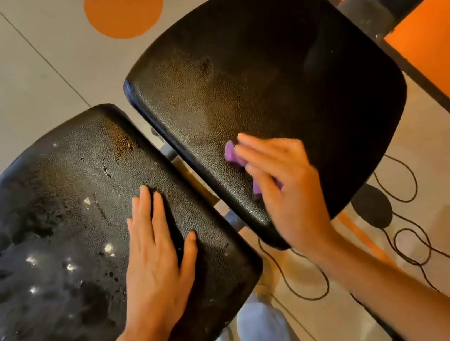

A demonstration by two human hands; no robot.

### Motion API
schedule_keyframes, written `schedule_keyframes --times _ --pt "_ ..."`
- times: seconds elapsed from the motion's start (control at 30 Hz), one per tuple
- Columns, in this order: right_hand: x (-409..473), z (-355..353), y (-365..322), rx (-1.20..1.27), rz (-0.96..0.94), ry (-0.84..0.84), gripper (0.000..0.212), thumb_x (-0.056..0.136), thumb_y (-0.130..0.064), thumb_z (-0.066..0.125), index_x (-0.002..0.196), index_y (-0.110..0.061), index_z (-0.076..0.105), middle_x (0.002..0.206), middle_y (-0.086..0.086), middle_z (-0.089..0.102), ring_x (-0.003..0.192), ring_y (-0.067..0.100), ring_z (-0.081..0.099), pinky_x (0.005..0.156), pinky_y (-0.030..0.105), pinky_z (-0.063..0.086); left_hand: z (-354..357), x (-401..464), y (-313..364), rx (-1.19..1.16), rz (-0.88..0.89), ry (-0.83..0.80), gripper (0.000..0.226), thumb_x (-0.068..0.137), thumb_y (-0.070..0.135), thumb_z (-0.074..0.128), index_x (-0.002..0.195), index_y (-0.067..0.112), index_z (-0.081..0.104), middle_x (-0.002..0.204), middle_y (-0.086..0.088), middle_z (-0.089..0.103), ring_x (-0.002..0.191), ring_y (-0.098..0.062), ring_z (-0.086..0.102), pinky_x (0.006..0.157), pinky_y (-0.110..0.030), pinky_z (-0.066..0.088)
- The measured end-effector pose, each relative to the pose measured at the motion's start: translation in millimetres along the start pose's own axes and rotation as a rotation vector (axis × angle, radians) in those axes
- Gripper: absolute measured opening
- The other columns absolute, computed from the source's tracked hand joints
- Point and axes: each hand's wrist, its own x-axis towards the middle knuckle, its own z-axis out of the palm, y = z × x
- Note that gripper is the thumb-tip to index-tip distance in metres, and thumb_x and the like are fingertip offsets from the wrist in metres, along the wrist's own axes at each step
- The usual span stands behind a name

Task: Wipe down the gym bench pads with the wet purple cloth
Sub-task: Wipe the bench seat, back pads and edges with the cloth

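Fingers of the right hand (288, 190) curl over the purple cloth (233, 154), pressing it against the near edge of the right pad (276, 75); only small bits of cloth show past the fingertips and under the palm, and the hand is blurred. Left hand (155, 262) lies flat on the left pad (65, 223), fingers straight and close together, thumb spread aside, holding nothing. Left pad glistens with droplets and wet patches. A narrow gap parts the two black pads. Below them lie a grey floor (13, 70) with an orange circle (123, 7), and a looping black cord (423, 251) at right.
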Motion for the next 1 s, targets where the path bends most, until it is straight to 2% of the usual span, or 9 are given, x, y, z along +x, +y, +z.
schedule_keyframes --times 0.07,0.2,0.4,0.5,0.6,0.7,0.77,0.9,1.0 --pt "-30.5 17.6 -11.6 0.042 -0.003 -0.029 0.036 0.093 -0.002 0.055 0.125 -0.017 0.062 0.128 -0.023 0.050 0.104 0.012 0.054 0.082 0.022 0.052 -4.0 -0.6 -11.7 -0.006 -0.028 0.030 0.070 0.101 0.042 0.039 0.156 0.008 0.012 0.166 -0.002 -0.003 0.153 -0.015 -0.008 0.121 -0.021 -0.009" --pt "-91.4 42.8 -10.1 -0.032 0.094 -0.074 0.039 0.094 -0.007 0.054 0.129 -0.020 0.060 0.135 -0.015 0.053 0.115 0.011 0.052 0.090 0.028 0.050 -15.1 0.8 -38.4 0.006 -0.028 0.054 0.073 0.098 0.041 0.040 0.156 0.006 0.013 0.166 -0.006 -0.001 0.153 -0.018 -0.007 0.122 -0.025 -0.007" --pt "-130.7 45.7 -6.3 -0.014 0.253 0.040 0.039 0.093 -0.013 0.051 0.131 -0.022 0.056 0.134 -0.011 0.055 0.124 0.011 0.052 0.096 0.037 0.050 -36.5 22.6 -74.5 0.044 -0.026 0.122 0.073 0.099 0.045 0.036 0.156 0.007 0.011 0.165 -0.011 0.000 0.153 -0.022 -0.007 0.122 -0.031 -0.005" --pt "-94.4 67.4 -16.3 -0.078 0.188 -0.002 0.037 0.096 -0.017 0.045 0.130 -0.016 0.058 0.132 -0.006 0.057 0.123 0.006 0.050 0.101 0.030 0.046 -47.2 36.7 -90.3 0.066 -0.044 0.143 0.076 0.097 0.048 0.033 0.156 0.005 0.011 0.165 -0.012 0.000 0.153 -0.024 -0.006 0.123 -0.037 -0.002" --pt "-15.0 112.0 -32.5 -0.077 0.140 -0.061 0.033 0.099 -0.011 0.046 0.127 -0.024 0.057 0.126 -0.011 0.056 0.113 -0.006 0.043 0.097 0.028 0.047 -52.5 46.9 -102.3 0.088 -0.039 0.144 0.075 0.100 0.047 0.036 0.155 0.003 0.010 0.165 -0.014 0.001 0.153 -0.024 -0.004 0.124 -0.042 0.001" --pt "62.1 160.9 -50.0 -0.178 0.073 -0.022 0.034 0.094 -0.006 0.050 0.124 -0.018 0.056 0.122 -0.007 0.058 0.108 0.010 0.049 0.087 0.034 0.050 -51.9 48.5 -110.0 0.084 -0.035 0.140 0.077 0.099 0.043 0.041 0.155 0.002 0.009 0.165 -0.014 0.001 0.153 -0.024 -0.001 0.124 -0.044 0.007" --pt "73.9 166.3 -53.7 -0.169 0.052 -0.012 0.035 0.095 -0.006 0.046 0.128 -0.015 0.055 0.125 -0.004 0.058 0.110 0.015 0.050 0.091 0.035 0.048 -50.1 49.2 -109.6 0.078 -0.016 0.143 0.076 0.100 0.044 0.040 0.155 0.002 0.008 0.165 -0.013 -0.001 0.153 -0.022 -0.003 0.125 -0.042 0.007" --pt "-20.6 109.7 -40.0 -0.243 0.128 -0.077 0.042 0.099 -0.022 0.031 0.137 -0.020 0.049 0.135 -0.010 0.050 0.117 0.007 0.044 0.100 0.018 0.039 -48.5 49.9 -112.9 0.056 0.001 0.135 0.076 0.101 0.045 0.036 0.155 0.001 0.006 0.165 -0.014 -0.004 0.153 -0.022 -0.006 0.125 -0.040 0.004" --pt "-80.6 79.6 -33.2 -0.294 0.217 -0.036 0.040 0.098 -0.022 0.035 0.134 -0.016 0.052 0.133 0.001 0.045 0.118 0.015 0.048 0.099 0.026 0.043 -47.0 51.5 -116.5 0.045 0.023 0.137 0.080 0.098 0.049 0.035 0.155 0.001 0.006 0.164 -0.014 -0.005 0.153 -0.024 -0.007 0.124 -0.036 -0.002"
